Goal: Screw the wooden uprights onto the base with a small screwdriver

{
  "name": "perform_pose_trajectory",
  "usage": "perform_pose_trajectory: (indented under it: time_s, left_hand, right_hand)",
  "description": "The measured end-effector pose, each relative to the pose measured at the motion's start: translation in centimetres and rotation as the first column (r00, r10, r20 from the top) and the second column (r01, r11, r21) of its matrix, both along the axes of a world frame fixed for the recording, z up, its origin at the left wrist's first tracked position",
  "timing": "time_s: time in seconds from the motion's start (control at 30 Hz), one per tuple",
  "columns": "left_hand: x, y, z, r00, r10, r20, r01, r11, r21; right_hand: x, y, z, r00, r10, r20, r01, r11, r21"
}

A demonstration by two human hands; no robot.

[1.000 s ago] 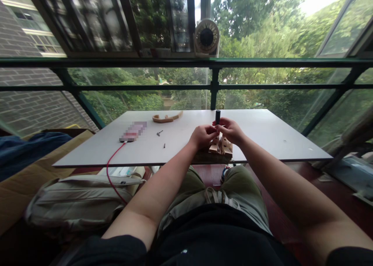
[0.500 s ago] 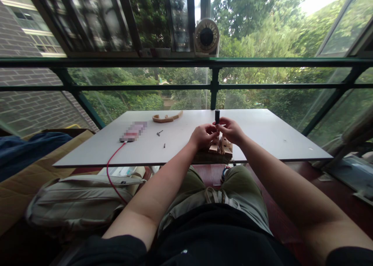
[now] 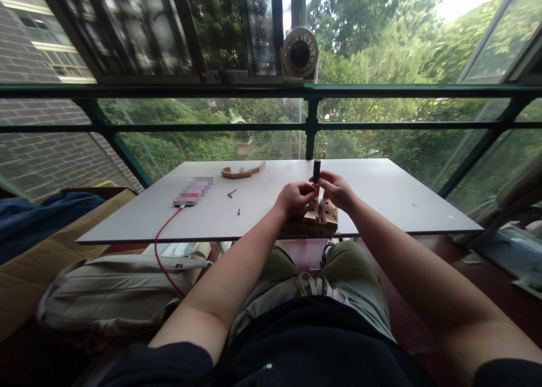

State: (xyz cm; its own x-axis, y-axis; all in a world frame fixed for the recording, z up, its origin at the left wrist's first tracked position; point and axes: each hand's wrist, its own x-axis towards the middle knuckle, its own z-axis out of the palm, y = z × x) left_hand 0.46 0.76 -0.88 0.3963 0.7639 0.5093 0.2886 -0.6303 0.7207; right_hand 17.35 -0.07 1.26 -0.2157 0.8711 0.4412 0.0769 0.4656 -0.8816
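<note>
A screwdriver with a black handle (image 3: 317, 171) stands almost upright over a light wooden piece with holes (image 3: 328, 211). My right hand (image 3: 337, 190) is closed, its fingers round the lower end of the handle. Just left of the shaft, my left hand (image 3: 293, 198) is closed in a pinch low over the wood; whatever sits between those fingertips is too small to make out. The wooden piece lies at the front edge of the table, partly covered by both hands, on a darker block (image 3: 311, 227).
Several small screws (image 3: 231, 194) and a single one (image 3: 239, 212) lie on the white table (image 3: 381, 206). Further back is a curved wooden part (image 3: 241, 173). A phone (image 3: 195, 191) with a red cable (image 3: 157, 240) sits left. A bag (image 3: 114, 291) stands below.
The screwdriver handle has shifted slightly right and tilts a little more. My right fingers have changed their hold on it slightly. The left hand stays nearly in place.
</note>
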Motion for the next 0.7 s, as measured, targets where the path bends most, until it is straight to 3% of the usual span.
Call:
perform_pose_trajectory:
  time_s: [0.27,0.7]
  left_hand:
    - [-0.1,0.12,0.05,0.999,-0.015,-0.037,0.015,1.0,0.007]
    - [-0.17,-0.07,0.21,0.998,-0.012,-0.058,0.014,0.999,0.034]
  right_hand:
    - [0.01,0.14,-0.28,0.997,-0.054,0.048,0.052,0.998,0.031]
    - [-0.04,-0.07,-0.02,0.999,-0.027,0.033,0.027,1.0,0.01]
